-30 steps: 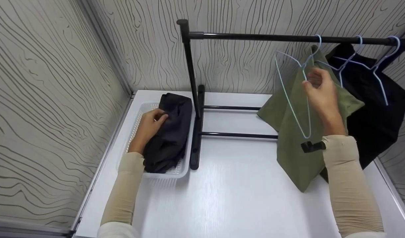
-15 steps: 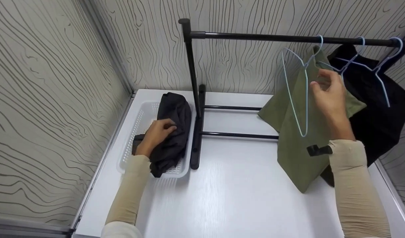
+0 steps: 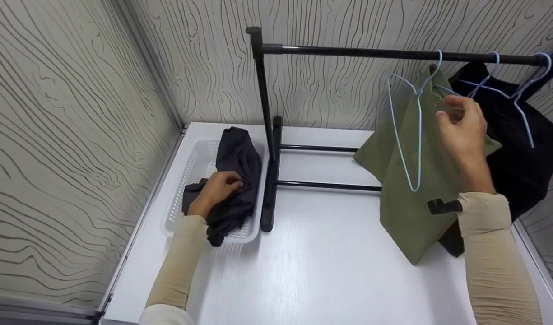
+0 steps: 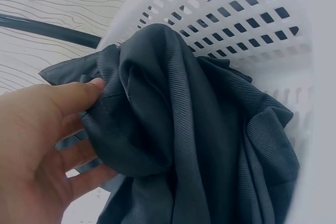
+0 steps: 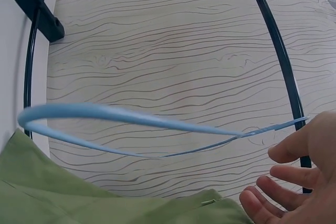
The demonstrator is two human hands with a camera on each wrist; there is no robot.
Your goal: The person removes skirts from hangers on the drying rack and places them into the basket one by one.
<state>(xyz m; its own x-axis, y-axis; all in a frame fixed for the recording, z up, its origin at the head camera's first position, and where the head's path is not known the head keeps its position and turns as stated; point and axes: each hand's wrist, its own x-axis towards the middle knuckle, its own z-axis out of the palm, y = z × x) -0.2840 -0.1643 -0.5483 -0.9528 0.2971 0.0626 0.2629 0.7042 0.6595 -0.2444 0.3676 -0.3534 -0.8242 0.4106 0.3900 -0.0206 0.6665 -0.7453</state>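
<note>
My left hand [image 3: 218, 188] is over the white basket, and in the left wrist view its thumb and fingers pinch a fold of dark charcoal garment [image 4: 178, 129]. Most of that garment [image 3: 238, 155] lies bunched in the basket, one end draped over the front rim. At the right, my right hand [image 3: 463, 133] is raised before the green garment [image 3: 411, 216], fingers loosely bent and holding nothing. Left of this hand, a bare light blue hanger [image 3: 419, 149] hangs from the rail; in the right wrist view the hanger [image 5: 131, 119] is apart from the fingers [image 5: 283, 195].
The white perforated basket [image 3: 170, 216] stands left of the black rack's foot [image 3: 268, 212]. Overhead runs the black rail [image 3: 348, 52]. Another hanger [image 3: 524, 88] and black garment [image 3: 529, 171] hang farther right. Patterned walls [image 3: 204, 54] enclose the white table [image 3: 326, 271].
My left hand has moved toward me and slightly right in the basket, shifting the dark garment, whose end now overhangs the front rim. My right hand has drifted right, away from the swaying bare hanger.
</note>
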